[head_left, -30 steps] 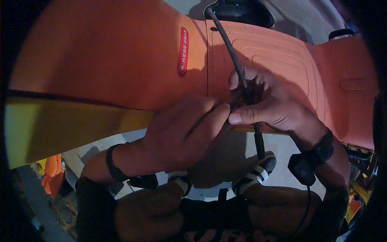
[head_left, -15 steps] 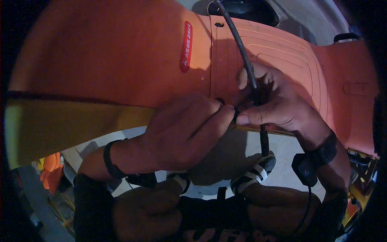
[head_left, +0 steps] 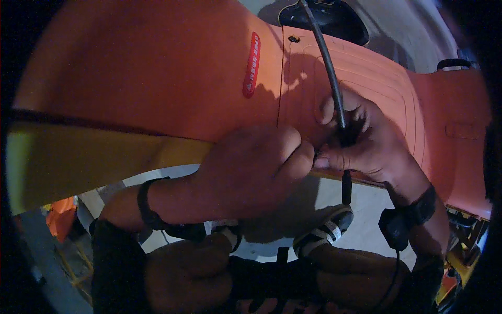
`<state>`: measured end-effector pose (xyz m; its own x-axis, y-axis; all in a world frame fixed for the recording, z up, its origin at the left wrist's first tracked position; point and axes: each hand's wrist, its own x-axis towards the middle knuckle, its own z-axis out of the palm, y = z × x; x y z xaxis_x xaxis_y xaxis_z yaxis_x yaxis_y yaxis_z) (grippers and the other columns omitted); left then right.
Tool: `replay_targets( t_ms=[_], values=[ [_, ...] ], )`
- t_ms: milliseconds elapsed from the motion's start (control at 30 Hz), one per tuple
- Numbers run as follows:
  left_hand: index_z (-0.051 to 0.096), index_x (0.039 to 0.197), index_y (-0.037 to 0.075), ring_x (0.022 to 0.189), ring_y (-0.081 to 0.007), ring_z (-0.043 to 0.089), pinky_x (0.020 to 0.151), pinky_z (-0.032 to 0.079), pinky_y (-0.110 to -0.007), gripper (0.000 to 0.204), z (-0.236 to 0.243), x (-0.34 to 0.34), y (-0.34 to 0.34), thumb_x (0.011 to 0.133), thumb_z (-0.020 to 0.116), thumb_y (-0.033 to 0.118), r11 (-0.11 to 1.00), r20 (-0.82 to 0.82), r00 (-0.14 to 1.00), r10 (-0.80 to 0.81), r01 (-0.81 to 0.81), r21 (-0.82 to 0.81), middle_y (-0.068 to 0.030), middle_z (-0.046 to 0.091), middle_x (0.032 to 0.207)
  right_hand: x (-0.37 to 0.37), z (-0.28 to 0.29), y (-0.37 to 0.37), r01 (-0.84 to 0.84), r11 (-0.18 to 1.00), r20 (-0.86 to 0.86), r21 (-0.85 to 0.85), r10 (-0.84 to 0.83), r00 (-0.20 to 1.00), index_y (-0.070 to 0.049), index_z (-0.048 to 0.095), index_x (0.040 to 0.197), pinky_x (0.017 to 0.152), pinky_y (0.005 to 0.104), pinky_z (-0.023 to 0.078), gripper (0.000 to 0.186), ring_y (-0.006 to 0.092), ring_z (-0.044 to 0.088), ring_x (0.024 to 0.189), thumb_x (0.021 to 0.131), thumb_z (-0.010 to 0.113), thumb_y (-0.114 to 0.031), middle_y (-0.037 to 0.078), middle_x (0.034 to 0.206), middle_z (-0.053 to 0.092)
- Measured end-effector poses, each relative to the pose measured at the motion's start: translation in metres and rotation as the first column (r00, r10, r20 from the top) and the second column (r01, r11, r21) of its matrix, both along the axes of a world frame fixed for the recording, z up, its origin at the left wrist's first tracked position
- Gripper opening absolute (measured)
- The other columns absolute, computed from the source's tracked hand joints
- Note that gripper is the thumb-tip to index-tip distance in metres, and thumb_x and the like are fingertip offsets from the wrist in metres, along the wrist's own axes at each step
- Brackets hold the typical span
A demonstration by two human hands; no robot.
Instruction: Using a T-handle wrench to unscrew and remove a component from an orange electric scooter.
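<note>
My left hand (head_left: 256, 167) is closed in a pinch beside the seam of a large orange panel (head_left: 188, 78). What its fingertips hold is too small and hidden to make out. Fingers curled, my right hand (head_left: 368, 138) meets the left at the thumb tip. A long dark rod or stiff cable (head_left: 327, 52) crosses the right palm, gripped there. It comes down from the top of the view, and its thicker black end (head_left: 346, 188) sticks out below the hand. Both hands are at the panel's lower edge.
A red label (head_left: 251, 65) is on the panel, left of a seam with a dark round hole (head_left: 294, 39). Yellow trim (head_left: 104, 157) runs below. My shoes (head_left: 327, 227) stand on the pale floor. An orange object (head_left: 61, 217) lies at left, and a black handle (head_left: 454, 64) shows far right.
The view has shifted slightly, and the hands and rod appear a little further right. My left hand has moved closer to the right thumb, covering the dark spot that showed above its fingertips.
</note>
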<state>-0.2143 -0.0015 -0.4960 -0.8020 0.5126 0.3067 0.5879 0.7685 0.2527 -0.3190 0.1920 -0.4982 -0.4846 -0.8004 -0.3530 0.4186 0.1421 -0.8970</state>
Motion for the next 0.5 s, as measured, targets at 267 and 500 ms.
replay_targets(
  t_ms=[267,500],
  values=[
    [0.056,0.090,0.006,0.066,-0.0172,0.056,0.053,0.046,-0.030,0.025,-0.007,0.000,0.000,0.067,0.059,0.015,1.000,-0.017,1.000,-0.020,0.020,-0.003,-0.0033,0.047,0.077,0.000,-0.011,0.005,-0.020,0.996,-0.005,-0.082,0.020,1.000,-0.007,0.048,0.098,0.070,0.0234,0.051,0.043,0.0117,0.063,0.080,0.067,0.075,0.008,0.003,0.083,0.062],
    [0.061,0.090,0.004,0.059,-0.0248,0.057,0.050,0.045,-0.038,0.017,-0.013,0.002,0.004,0.077,0.061,0.015,0.992,-0.087,0.996,-0.004,0.015,0.129,-0.0096,0.054,0.071,-0.001,-0.010,0.011,-0.089,0.996,-0.015,0.026,0.090,0.996,-0.005,0.054,0.095,0.076,0.0247,0.049,0.032,0.0110,0.060,0.085,0.072,0.075,0.001,0.001,0.085,0.060]
  ],
)
